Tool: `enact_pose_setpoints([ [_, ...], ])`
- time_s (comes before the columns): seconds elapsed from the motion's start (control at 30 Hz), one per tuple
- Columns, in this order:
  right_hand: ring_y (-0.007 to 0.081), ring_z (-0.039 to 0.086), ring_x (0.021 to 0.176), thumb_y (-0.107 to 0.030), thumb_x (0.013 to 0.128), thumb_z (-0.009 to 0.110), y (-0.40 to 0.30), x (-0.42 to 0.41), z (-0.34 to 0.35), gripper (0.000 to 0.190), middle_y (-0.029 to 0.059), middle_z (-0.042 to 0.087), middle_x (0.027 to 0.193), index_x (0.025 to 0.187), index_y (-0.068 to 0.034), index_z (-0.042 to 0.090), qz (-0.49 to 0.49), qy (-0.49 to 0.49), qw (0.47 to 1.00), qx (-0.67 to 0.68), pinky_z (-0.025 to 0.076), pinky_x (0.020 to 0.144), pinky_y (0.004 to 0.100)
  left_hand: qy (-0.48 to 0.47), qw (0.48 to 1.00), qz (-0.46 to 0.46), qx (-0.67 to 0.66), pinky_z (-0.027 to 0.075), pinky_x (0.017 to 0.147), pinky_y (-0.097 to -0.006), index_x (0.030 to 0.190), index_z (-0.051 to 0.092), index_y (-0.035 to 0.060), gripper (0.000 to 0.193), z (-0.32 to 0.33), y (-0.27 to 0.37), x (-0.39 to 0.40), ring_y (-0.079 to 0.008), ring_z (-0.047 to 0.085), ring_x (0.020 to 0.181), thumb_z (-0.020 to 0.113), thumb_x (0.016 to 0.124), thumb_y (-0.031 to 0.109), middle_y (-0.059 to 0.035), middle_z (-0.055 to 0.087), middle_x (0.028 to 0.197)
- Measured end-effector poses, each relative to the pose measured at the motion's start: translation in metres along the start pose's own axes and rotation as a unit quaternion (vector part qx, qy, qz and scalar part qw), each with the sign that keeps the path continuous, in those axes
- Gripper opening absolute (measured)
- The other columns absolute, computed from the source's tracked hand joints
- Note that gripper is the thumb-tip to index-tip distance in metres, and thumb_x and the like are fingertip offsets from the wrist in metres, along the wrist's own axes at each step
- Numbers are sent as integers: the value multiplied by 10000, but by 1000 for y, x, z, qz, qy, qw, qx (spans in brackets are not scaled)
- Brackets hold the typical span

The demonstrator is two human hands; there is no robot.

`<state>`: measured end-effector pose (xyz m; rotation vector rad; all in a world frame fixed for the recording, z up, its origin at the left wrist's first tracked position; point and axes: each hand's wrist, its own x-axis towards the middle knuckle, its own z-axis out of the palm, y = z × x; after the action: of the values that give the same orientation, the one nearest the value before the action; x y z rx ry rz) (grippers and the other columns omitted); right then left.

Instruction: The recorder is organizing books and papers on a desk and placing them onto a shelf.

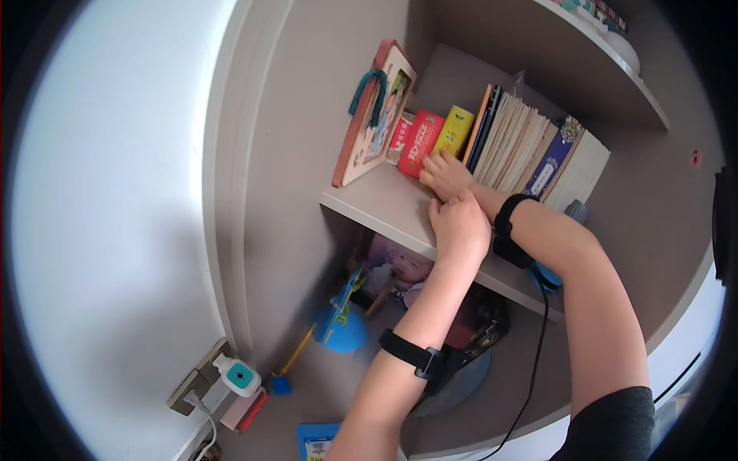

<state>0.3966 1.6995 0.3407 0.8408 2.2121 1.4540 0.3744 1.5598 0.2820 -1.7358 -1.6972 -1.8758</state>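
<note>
My right hand (447, 174) reaches onto the middle shelf, its fingers at the lower end of a yellow box (454, 132); whether it grips the box is unclear. My left hand (461, 225) is just below it over the shelf's front edge, against the right hand, its fingertips partly hidden. Left of the yellow box stands a red box (421, 143), with a smaller red and white box (399, 138) beside it. A row of books (513, 144) leans to the right of the yellow box. A framed picture (375, 115) with a dark green tassel stands at the shelf's left side.
The shelf board's front edge (375, 222) runs below my hands. Underneath are a blue round object (341, 331) and a photo print (398, 262). A black cable (542, 346) hangs by my right arm. Wall sockets with a white plug-in device (239, 376) are at lower left.
</note>
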Motion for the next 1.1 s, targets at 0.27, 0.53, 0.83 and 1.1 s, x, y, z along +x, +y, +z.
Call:
enact_pose_setpoints([
  [0.27, 253, 181, 1330, -403, 806, 480, 8, -16, -3, 574, 124, 261, 1414, 1305, -138, 383, 13, 141, 990, -26, 88, 1083, 456, 113, 992, 27, 41, 352, 912, -486, 968, 455, -14, 214, 12, -4, 0, -358, 595, 819, 467, 799, 116, -237, 595, 848],
  [0.53, 259, 263, 1292, -436, 789, 531, 74, -86, -39, 545, 154, 337, 1356, 1211, -93, 485, 168, 219, 960, -46, 151, 1068, 457, 15, 1000, -11, -2, 372, 879, -480, 942, 472, -12, 195, -9, 8, 2, -358, 595, 807, 472, 787, 107, -222, 611, 778],
  [0.83, 316, 486, 1112, -369, 833, 453, 59, -111, -186, 484, 201, 525, 1177, 1148, -12, 542, 140, 28, 951, 275, 379, 922, 381, 105, 987, 22, -119, 473, 739, -437, 1011, 472, -38, 248, -3, -17, 21, -388, 598, 842, 467, 817, 117, -267, 595, 884],
  [1.1, 343, 484, 1115, -293, 812, 486, -60, -239, -244, 402, 242, 503, 1182, 1100, -28, 579, 96, 153, 697, 694, 392, 930, 371, -41, 882, -136, -450, 486, 742, -355, 1080, 458, -37, 269, -108, -11, -139, -290, 625, 851, 440, 880, 142, -203, 600, 954],
])
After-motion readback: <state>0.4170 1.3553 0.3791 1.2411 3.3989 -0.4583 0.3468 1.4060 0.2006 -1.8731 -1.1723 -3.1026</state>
